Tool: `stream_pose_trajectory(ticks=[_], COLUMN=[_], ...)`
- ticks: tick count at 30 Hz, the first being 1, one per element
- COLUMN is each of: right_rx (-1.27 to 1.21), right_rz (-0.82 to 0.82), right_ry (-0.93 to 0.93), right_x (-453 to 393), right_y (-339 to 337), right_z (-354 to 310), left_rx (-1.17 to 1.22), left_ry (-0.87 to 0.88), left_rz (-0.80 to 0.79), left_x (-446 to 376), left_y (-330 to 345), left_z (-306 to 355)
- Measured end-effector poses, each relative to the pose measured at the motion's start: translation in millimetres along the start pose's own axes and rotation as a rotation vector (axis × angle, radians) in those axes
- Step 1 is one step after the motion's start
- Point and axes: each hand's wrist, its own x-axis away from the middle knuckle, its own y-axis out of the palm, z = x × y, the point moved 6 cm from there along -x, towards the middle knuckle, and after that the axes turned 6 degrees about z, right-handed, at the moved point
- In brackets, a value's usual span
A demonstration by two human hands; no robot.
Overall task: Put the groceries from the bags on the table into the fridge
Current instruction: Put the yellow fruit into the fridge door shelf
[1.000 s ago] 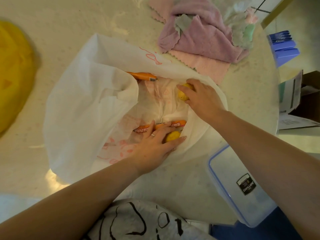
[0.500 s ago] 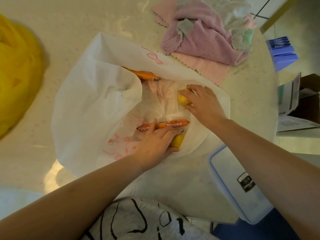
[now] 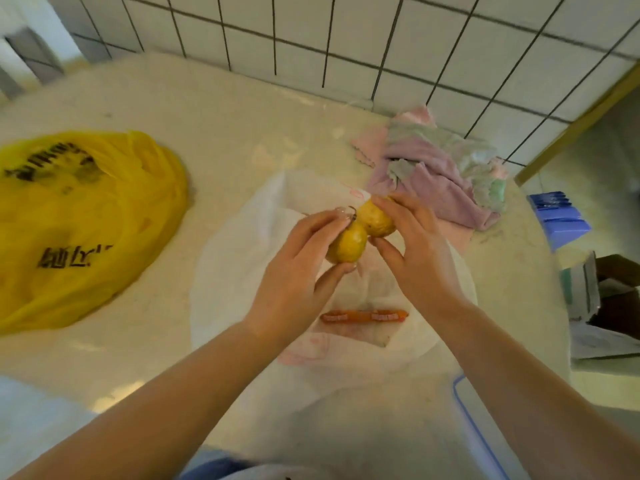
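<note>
Hands up over the white bag (image 3: 235, 258): left hand (image 3: 298, 271) curls its fingers round one yellow pear (image 3: 346, 245), right hand (image 3: 415, 251) pinches the other pear (image 3: 375, 220), the two fruits touching. Orange sausage stick (image 3: 363, 316) lies in the bag below; yellow bag (image 3: 86, 216) sits well left.

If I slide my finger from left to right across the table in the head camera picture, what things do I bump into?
yellow bag → left hand holding a pear → second pear in the right hand → pink cloths → blue box
</note>
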Motion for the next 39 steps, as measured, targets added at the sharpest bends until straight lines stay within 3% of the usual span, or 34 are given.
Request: stream_pose_trajectory(ticks=[9,14,22,32,39], right_rx=[-0.194,-0.446,-0.637,-0.764,-0.878], right_rz=[0.057,-0.044,-0.247,-0.387,-0.448], right_ry=[-0.243,-0.340,-0.556,-0.753,-0.742], right_x=[-23,1,57,77,41], right_y=[55,129,243,346,436], right_z=[-187,-315,-521,-690,-790], left_rx=[-0.140,-0.261,-0.504,-0.597,-0.633], left_ry=[-0.055,-0.124,-0.318,-0.549,-0.565], left_rz=[0.340,0.490,0.679,0.919,0.990], left_x=[42,118,249,335,329], left_y=[-192,-328,-518,-675,-780], left_z=[-29,-57,-83,-124,-193])
